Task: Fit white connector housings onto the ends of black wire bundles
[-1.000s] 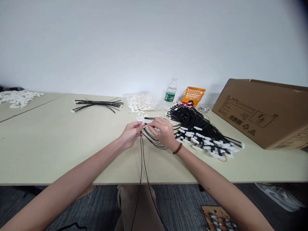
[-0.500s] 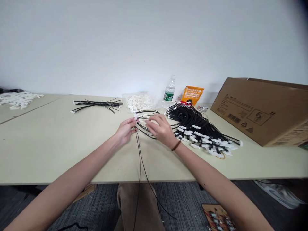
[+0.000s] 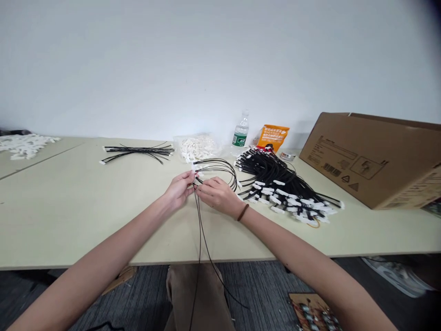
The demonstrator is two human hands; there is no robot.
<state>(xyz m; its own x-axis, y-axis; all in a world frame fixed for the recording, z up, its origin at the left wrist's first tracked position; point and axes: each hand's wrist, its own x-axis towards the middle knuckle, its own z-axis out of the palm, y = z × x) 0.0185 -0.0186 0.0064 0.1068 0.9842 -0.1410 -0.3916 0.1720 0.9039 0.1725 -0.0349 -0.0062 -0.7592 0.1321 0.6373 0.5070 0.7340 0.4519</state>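
My left hand [image 3: 181,187] is closed around a white connector [image 3: 193,166] of a black wire harness. The harness's thin black wires [image 3: 223,164] loop out to the right of the connector and curve back down. At the lower end of the connector, the fingers of my right hand [image 3: 217,195] pinch a black wire close to my left fingertips; its exact end is hidden. Two long loose wires [image 3: 200,230] hang from between the hands over the table's front edge.
A heap of black harnesses [image 3: 275,172] with white connectors lies right of my hands. Behind stand a water bottle [image 3: 240,131], an orange pouch [image 3: 273,136] and a bag of white connectors [image 3: 197,146]. A cardboard box [image 3: 365,158] is far right; several harnesses [image 3: 138,151] lie left.
My right hand has moved left and down from the looped wires to the lower end of the connector, and its fingers have closed there. The left hand stays on the connector.
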